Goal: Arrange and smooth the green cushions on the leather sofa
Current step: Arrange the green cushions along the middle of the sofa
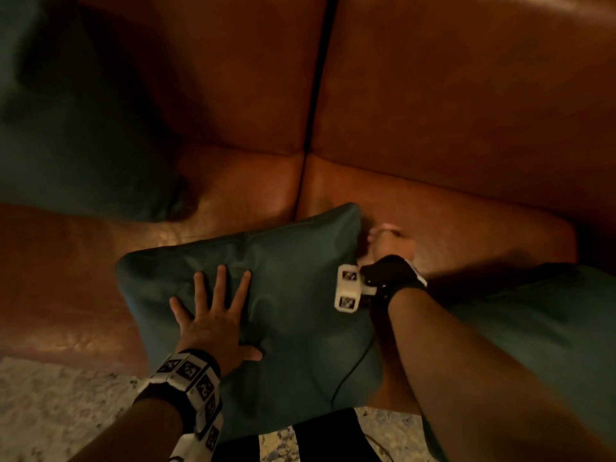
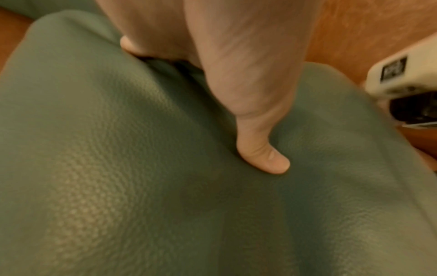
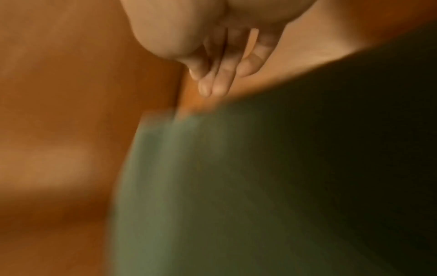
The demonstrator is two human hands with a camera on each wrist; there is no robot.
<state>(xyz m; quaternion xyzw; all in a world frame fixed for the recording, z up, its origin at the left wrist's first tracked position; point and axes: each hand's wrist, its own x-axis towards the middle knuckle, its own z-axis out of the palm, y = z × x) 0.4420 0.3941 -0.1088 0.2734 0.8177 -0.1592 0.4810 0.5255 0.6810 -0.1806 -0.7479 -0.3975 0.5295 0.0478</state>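
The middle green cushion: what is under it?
The middle green cushion lies on the brown leather sofa seat, with the left hand spread flat on top. Whatever lies directly beneath it is covered.

A: What carries it all?

B: A brown leather sofa [image 1: 433,105], with a dark seam [image 1: 320,78] down its back between two sections.

A: What lies on the seat?

B: Three green cushions. The middle cushion [image 1: 300,295] lies flat just in front of the seam, its near edge hanging over the seat's front. The left cushion [image 1: 66,128] is well to the left of the seam, leaning against the back. The right cushion [image 1: 533,328] is to the right of the seam, at the seat's front.

A: Below the sofa?

B: A pale speckled floor [image 1: 66,405].
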